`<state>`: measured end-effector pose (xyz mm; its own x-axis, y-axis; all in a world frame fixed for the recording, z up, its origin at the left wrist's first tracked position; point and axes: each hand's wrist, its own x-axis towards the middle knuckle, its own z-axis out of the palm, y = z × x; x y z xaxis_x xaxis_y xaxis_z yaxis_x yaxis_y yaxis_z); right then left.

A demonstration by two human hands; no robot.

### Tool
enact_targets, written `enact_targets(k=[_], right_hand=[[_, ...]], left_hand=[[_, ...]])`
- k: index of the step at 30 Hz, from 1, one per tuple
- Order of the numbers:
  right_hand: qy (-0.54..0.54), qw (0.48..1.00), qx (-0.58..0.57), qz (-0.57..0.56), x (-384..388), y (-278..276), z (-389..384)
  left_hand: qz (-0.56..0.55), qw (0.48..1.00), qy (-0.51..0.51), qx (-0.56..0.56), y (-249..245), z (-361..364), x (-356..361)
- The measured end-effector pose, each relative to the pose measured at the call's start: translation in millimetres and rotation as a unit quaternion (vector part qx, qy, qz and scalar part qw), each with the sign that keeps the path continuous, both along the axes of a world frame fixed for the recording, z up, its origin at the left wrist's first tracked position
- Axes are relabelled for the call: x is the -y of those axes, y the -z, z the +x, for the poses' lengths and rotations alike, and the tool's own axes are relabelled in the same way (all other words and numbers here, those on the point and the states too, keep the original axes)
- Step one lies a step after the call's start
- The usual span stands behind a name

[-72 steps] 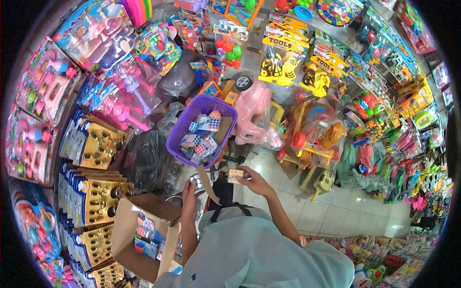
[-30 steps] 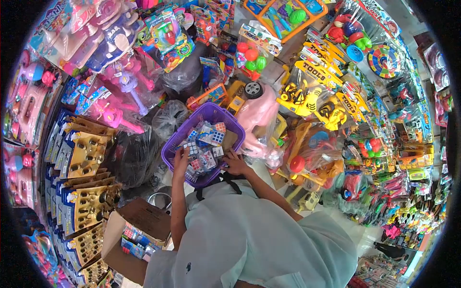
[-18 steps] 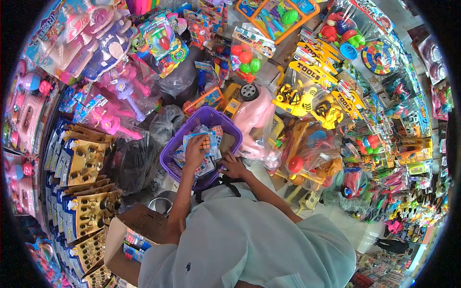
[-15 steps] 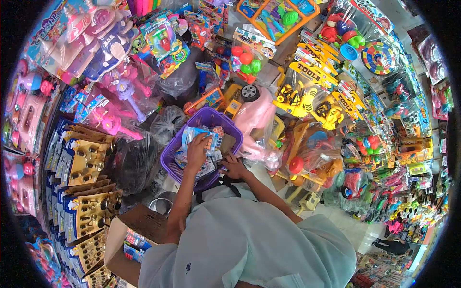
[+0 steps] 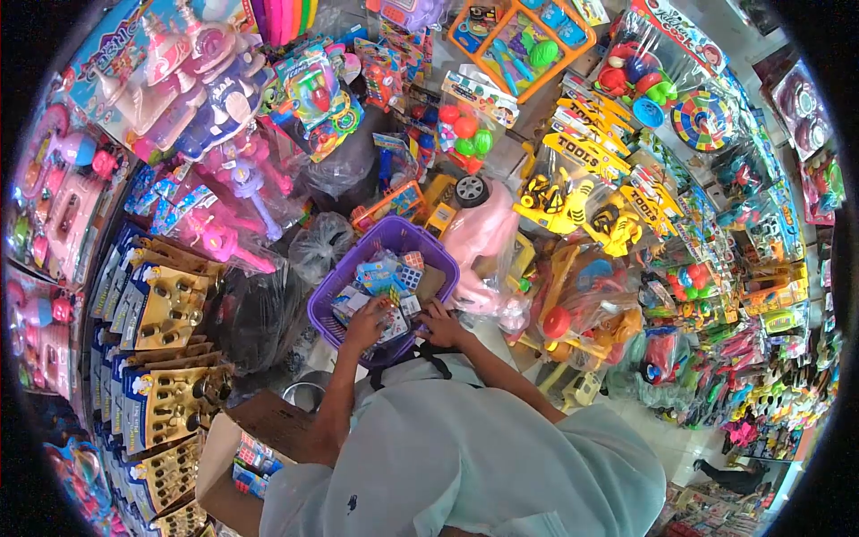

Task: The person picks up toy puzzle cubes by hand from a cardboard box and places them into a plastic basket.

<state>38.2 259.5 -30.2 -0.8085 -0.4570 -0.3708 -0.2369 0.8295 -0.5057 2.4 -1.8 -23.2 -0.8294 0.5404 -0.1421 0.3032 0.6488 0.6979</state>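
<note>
A purple plastic basket (image 5: 319, 315) stands in front of me, with packaged toys inside. Among them are a colourful puzzle cube (image 5: 412, 259), blue-and-white packets (image 5: 376, 273) and a white packet with a printed label (image 5: 409, 305). Near the basket's front left, my left hand (image 5: 365, 326) is closed over the packets, its fingers bent; what they grip is partly hidden. At the front right rim, my right hand (image 5: 442, 325) rests with its fingers apart, close to the labelled packet.
An open cardboard box (image 5: 268, 421) holding more cube packs sits at my left. Carded kitchen sets (image 5: 165, 304) line the left side. A pink ride-on toy (image 5: 474, 237) stands beyond the basket, with yellow tool sets (image 5: 573, 201) to its right.
My left hand has drawn back toward me from the puzzle cube packs to the basket's near side. My right hand has shifted slightly at the rim. The view has tilted slightly.
</note>
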Motion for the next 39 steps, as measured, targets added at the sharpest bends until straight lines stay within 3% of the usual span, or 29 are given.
enact_targets(k=[4,8,11,14,20,23,27,32,38,39], right_hand=[[0.007,1.000,0.011,0.008,0,7,2],[0.000,0.999,0.030,0.017,3,-1,2],[0.002,0.999,0.042,0.021,4,-13,2],[-0.015,0.999,0.031,0.028,1,0,3],[-0.002,1.000,0.014,0.024,0,7,4],[0.001,1.000,0.010,0.028,-1,8,4],[0.011,0.999,0.007,0.033,-1,12,5],[0.022,0.999,-0.004,0.041,4,1,11],[0.035,0.995,-0.084,0.029,3,-2,23],[0.040,0.984,-0.175,0.021,4,-4,29]], left_hand=[[-0.019,0.999,-0.001,-0.044,-3,19,1],[-0.002,1.000,0.009,0.007,0,23,6],[-0.099,0.993,0.058,-0.013,14,32,8],[-0.092,0.994,0.063,-0.020,24,40,10],[-0.097,0.994,0.041,0.030,14,44,4],[-0.096,0.995,0.030,-0.029,21,51,1],[-0.147,0.988,0.022,-0.037,21,54,-6],[-0.132,0.990,0.020,-0.034,20,55,-2],[-0.119,0.990,0.016,-0.070,25,58,0],[-0.111,0.990,0.003,-0.089,26,60,-1]])
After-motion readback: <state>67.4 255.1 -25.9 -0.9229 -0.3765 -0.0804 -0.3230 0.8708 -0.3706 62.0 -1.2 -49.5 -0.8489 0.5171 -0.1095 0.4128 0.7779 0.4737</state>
